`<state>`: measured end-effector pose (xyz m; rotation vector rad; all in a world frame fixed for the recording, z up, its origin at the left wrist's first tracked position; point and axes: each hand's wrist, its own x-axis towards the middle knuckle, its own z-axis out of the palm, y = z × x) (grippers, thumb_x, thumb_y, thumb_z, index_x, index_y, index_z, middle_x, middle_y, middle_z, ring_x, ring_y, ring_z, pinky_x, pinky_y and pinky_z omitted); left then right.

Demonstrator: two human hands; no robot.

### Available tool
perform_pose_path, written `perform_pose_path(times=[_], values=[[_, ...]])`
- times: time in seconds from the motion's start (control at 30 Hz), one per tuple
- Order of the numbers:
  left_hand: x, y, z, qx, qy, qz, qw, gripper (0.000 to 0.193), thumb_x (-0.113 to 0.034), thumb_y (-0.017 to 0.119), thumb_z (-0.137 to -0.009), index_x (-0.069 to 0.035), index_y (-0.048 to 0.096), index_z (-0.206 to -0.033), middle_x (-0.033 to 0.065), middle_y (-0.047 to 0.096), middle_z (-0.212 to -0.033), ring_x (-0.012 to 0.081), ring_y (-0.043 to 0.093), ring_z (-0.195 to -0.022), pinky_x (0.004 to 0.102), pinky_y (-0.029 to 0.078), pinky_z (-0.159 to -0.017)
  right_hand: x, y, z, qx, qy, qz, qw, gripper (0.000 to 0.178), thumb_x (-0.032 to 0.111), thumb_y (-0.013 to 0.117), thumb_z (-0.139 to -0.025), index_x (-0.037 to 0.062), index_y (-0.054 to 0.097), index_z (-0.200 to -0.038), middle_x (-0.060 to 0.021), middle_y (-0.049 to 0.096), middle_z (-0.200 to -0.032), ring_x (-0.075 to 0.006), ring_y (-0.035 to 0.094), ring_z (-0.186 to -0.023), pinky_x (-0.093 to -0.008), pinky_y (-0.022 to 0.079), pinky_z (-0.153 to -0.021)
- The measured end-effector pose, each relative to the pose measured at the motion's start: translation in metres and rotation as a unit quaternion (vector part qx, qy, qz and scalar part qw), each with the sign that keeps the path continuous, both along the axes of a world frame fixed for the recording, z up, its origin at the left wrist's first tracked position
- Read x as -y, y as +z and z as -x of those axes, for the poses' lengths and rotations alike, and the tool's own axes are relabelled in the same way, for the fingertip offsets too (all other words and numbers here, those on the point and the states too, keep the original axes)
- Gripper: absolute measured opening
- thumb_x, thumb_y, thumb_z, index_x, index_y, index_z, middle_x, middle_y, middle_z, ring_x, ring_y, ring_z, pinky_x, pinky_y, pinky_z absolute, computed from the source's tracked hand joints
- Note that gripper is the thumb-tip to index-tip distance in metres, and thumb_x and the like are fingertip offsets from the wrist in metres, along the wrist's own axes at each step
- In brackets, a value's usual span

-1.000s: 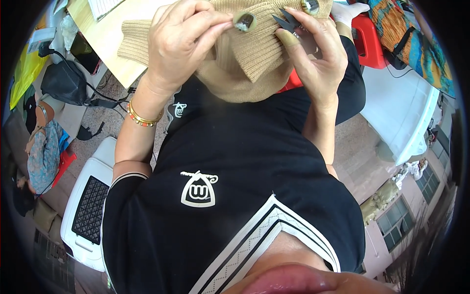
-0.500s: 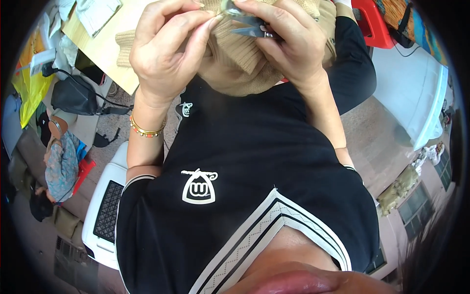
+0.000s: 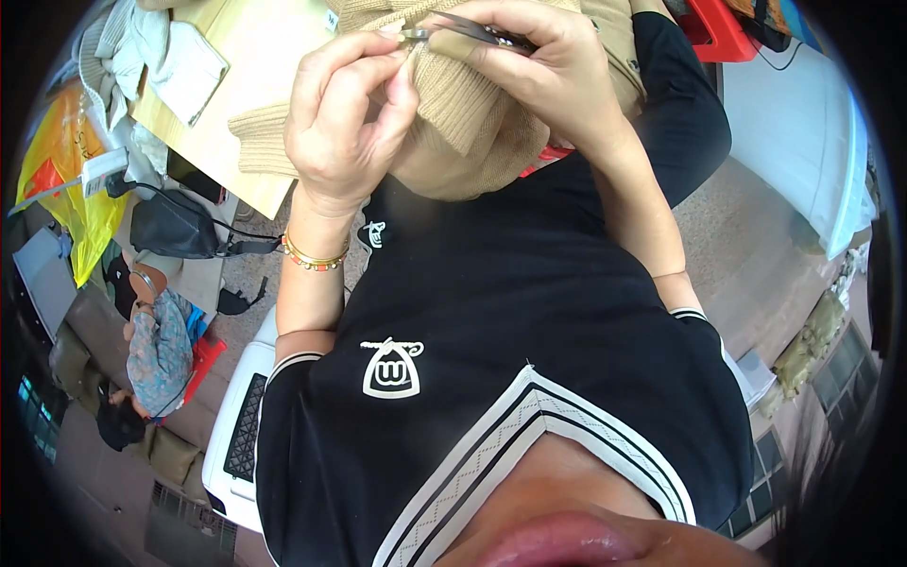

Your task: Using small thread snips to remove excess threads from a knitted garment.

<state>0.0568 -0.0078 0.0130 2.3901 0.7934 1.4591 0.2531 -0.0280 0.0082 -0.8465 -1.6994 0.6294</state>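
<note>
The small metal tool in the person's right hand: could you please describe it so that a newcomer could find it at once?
Start at the tan ribbed knit garment bunched at the top of the picture, above the black shirt. Both hands meet on its upper edge; the right hand pinches a slim dark metal tool whose tip points toward the left hand. It is the only hard, shiny thing against the soft knit.

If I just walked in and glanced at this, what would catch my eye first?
Two hands at the top: the left hand pinches a beige knit, and the right hand holds small snips against it. A gold bracelet rings the left wrist, and a wooden table lies upper left.
</note>
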Motion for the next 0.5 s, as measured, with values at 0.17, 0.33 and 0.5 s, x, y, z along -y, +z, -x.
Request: perform_pose_path(times=[0.17, 0.33, 0.5], values=[[-0.001, 0.001, -0.006, 0.012, 0.017, 0.041, 0.999, 0.021, 0.006, 0.075, -0.075, -0.001, 0.065, -0.093, 0.0103, 0.067, -0.097, 0.0196, 0.066, -0.082, 0.0279, 0.056, -0.068, 0.027, 0.051, 0.005, 0.007, -0.076, 0.155, 0.985, 0.039, 0.006, 0.076, -0.081, 0.0019, 0.065, -0.118, -0.0079, 0.065, -0.098, -0.0154, 0.062, -0.083, -0.0257, 0.049, -0.071], [-0.005, 0.007, -0.012, 0.018, 0.012, 0.060, 0.998, 0.020, 0.006, 0.074, -0.076, -0.001, 0.064, -0.092, 0.0109, 0.067, -0.097, 0.0198, 0.066, -0.080, 0.0281, 0.056, -0.066, 0.041, 0.040, -0.011, 0.204, -0.111, 0.058, 0.971, 0.041, 0.010, 0.072, -0.077, 0.0115, 0.065, -0.118, -0.0064, 0.063, -0.092, -0.0247, 0.065, -0.078, -0.0334, 0.054, -0.065], [-0.008, 0.008, -0.014, 0.020, 0.007, 0.075, 0.997, 0.020, 0.006, 0.074, -0.076, 0.000, 0.064, -0.093, 0.0114, 0.066, -0.096, 0.0199, 0.066, -0.079, 0.0278, 0.055, -0.066, 0.040, 0.045, -0.004, 0.202, -0.149, 0.087, 0.964, 0.040, 0.006, 0.076, -0.081, 0.0071, 0.068, -0.120, -0.0052, 0.058, -0.084, -0.0142, 0.052, -0.068, -0.0256, 0.043, -0.058]])
